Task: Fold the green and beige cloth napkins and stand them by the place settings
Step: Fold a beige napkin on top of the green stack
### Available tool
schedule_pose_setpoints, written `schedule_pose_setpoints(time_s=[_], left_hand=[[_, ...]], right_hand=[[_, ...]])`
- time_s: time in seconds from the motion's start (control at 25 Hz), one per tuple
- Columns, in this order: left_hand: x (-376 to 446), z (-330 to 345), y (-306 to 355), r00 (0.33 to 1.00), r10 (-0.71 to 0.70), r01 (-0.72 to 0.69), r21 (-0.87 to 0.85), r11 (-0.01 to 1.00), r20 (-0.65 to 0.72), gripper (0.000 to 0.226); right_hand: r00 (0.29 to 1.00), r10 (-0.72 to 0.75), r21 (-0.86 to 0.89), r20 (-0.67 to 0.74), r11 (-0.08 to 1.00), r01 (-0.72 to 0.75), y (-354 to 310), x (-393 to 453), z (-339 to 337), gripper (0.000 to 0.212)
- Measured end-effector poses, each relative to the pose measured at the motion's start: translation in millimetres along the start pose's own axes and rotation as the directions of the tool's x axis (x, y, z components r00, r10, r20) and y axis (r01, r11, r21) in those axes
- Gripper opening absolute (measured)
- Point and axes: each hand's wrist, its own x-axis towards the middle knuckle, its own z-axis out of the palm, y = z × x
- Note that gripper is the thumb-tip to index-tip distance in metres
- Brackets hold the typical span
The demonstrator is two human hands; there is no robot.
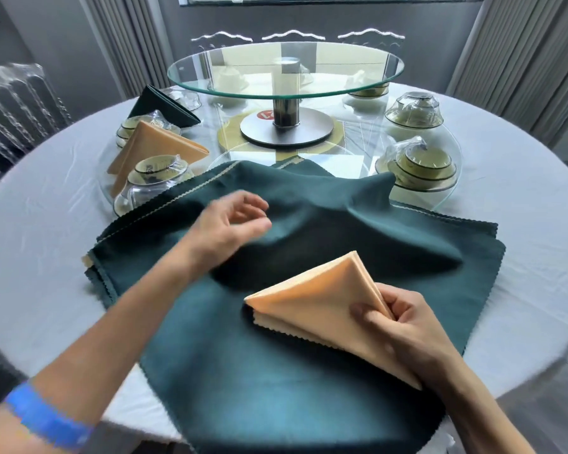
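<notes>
Only the head view to go on. My right hand (pixel 404 326) at the lower right of the frame has its fingers (pixel 368 317) clamped on the folded beige napkin (pixel 322 299), a triangle held just above the open green napkin (pixel 276 355) that's spread across the middle of the table (pixel 522 204). My left hand (pixel 233 221) hovers mid-frame over the green cloth, fingers loosely curled and apart, holding nothing (it's a bit blurred).

What worries me: the grip is on one corner only, so the layers could fan open as I carry it. Two folded napkins, a beige one (pixel 154 145) and a green one (pixel 161 106), already stand at the upper left, right by the wrapped bowls (pixel 158 172), so a clumsy placement could knock those over. The green cloth's far edge is also bunched up against the glass turntable base (pixel 440 178) and could drag.
</notes>
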Motion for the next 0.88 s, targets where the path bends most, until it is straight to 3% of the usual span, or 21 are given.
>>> schedule_pose_setpoints(time_s=[0.08,0.2,0.28,0.36,0.44,0.56,0.64,0.8,0.88], left_hand=[[53.3,-14.7,-7.2,0.99,0.047,-0.014,0.239,0.971,-0.131,0.02],[116.2,-28.2,-23.3,0.993,-0.042,0.097,0.555,0.826,-0.112,0.037],[140.0,-33.4,-36.3,0.981,-0.182,0.183,0.659,0.73,-0.071,0.05],[150.5,-35.2,-45.2,0.966,-0.251,0.226,0.647,0.728,-0.056,0.062],[153.1,-36.5,-48.2,0.972,-0.214,0.228,0.591,0.773,-0.095,0.065],[148.2,-38.2,-42.1,0.98,-0.063,0.126,0.346,0.93,-0.19,0.041],[142.8,-39.9,-35.6,0.983,-0.041,0.074,0.181,0.981,-0.181,0.029],[120.6,-43.8,-12.8,0.966,-0.252,0.258,-0.204,0.944,0.054,0.029],[99.6,-47.1,2.9,0.955,-0.261,0.295,-0.35,0.889,0.142,0.033]], right_hand=[[0.998,-0.03,-0.022,-0.059,0.999,0.029,3.5,-2.1,0.1,0.009],[0.991,-0.076,-0.06,-0.107,0.996,0.07,4.5,-2.2,3.4,0.019],[0.99,-0.091,-0.069,-0.112,0.994,0.083,3.6,-1.5,3.9,0.022],[0.989,-0.086,-0.075,-0.117,0.994,0.078,3.9,-1.3,3.4,0.019],[0.989,-0.091,-0.071,-0.119,0.994,0.083,3.9,-1.0,3.7,0.017],[0.981,-0.094,-0.08,-0.169,0.993,0.081,5.2,0.8,3.3,0.014],[0.974,-0.089,-0.077,-0.209,0.994,0.075,5.7,1.6,2.8,0.013],[0.968,-0.091,-0.034,-0.232,0.996,0.085,2.6,-4.9,2.6,0.011],[0.966,-0.076,0.022,-0.246,0.996,0.084,0.7,-9.2,2.8,0.006]])
